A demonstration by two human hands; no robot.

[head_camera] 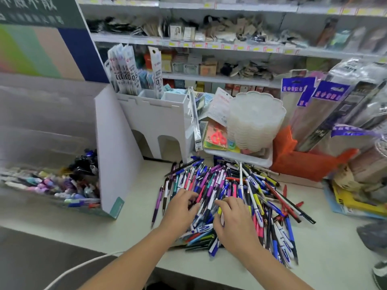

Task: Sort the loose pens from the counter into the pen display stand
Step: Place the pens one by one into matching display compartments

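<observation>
The left hand (181,208) and right hand (232,221) are resting spread on the pile of loose pens (226,197) on the counter (134,233), fingers relaxed, probably raking out a batch. The pen display stand (62,181) is waiting well to the left.

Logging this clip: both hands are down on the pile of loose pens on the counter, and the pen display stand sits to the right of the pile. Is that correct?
One detail is off. The head view shows the pen display stand to the left of the pile of loose pens, not the right. The rest holds: the left hand and right hand are both down on the pile on the counter.
</observation>
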